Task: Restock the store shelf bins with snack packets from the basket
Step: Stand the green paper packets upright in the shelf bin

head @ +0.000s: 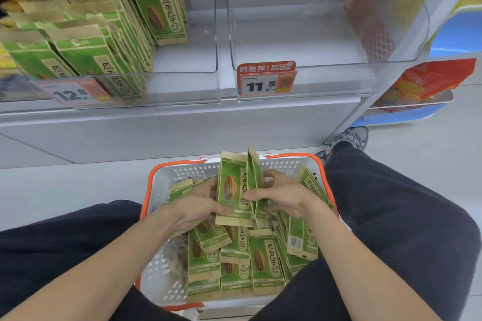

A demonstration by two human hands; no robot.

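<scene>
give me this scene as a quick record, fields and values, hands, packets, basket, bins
left hand: gripping upright packets from the left
right hand: gripping the same packets from the right
held packets: green, raised above the basket
basket: white, orange rim, on the floor between the knees, many packets inside
left bin: partly filled with matching packets
right bin: no packets inside
price tags: 12.8, 11.5

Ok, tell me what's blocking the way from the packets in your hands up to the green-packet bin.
Nothing visible blocks it. Both the left hand and right hand grip the upright packets above the basket. The space up to the left bin is open, and its right side is bare beside the stocked packets.
</scene>
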